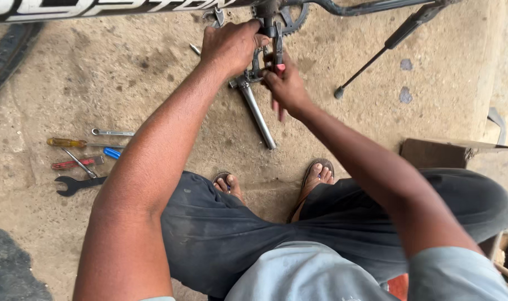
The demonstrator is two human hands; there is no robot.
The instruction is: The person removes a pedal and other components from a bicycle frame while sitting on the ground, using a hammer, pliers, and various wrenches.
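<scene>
I squat over a bicycle's bottom bracket at the top of the head view. My left hand (pixel 231 44) wraps around the bracket area beside the chainring (pixel 294 17). My right hand (pixel 287 86) grips red-handled pliers (pixel 278 67), their jaws up at the bracket. A silver crank arm (pixel 258 117) slants down from the bracket toward my feet. The bicycle frame tube (pixel 98 8) runs along the top edge.
Tools lie on the concrete at left: a slim wrench (pixel 112 132), a yellow-handled screwdriver (pixel 70 142), a blue-handled tool (pixel 112 153), red pliers (pixel 70 164), a black spanner (pixel 75 184). The kickstand (pixel 376 56) touches down at right. A tyre (pixel 3 61) is at far left, a wooden box (pixel 438 153) right.
</scene>
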